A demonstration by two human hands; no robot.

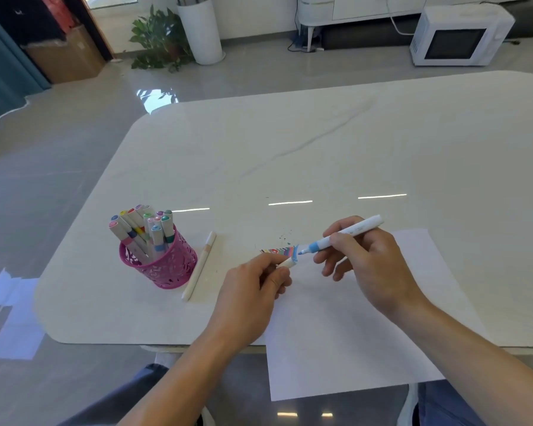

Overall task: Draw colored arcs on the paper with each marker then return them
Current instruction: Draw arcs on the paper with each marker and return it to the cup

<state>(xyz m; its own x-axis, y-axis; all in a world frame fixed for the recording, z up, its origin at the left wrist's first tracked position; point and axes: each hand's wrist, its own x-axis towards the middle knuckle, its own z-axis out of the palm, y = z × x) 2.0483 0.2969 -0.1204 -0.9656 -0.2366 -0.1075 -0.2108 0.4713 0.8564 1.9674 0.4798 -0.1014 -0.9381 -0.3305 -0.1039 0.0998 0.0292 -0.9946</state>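
1. Now the right hand [373, 265] grips the blue marker [362, 227], its tip pointing left, over the paper [336, 348].
2. The left hand [250, 290] pinches the cap [287, 263] just beside that tip, slightly nearer the person.

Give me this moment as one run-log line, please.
right hand: holds uncapped blue marker, tip near arcs | left hand: pinches cap | spare marker: lies beside pink cup

No text can be read anywhere — faint print on the blue marker [362, 228] is blurred.
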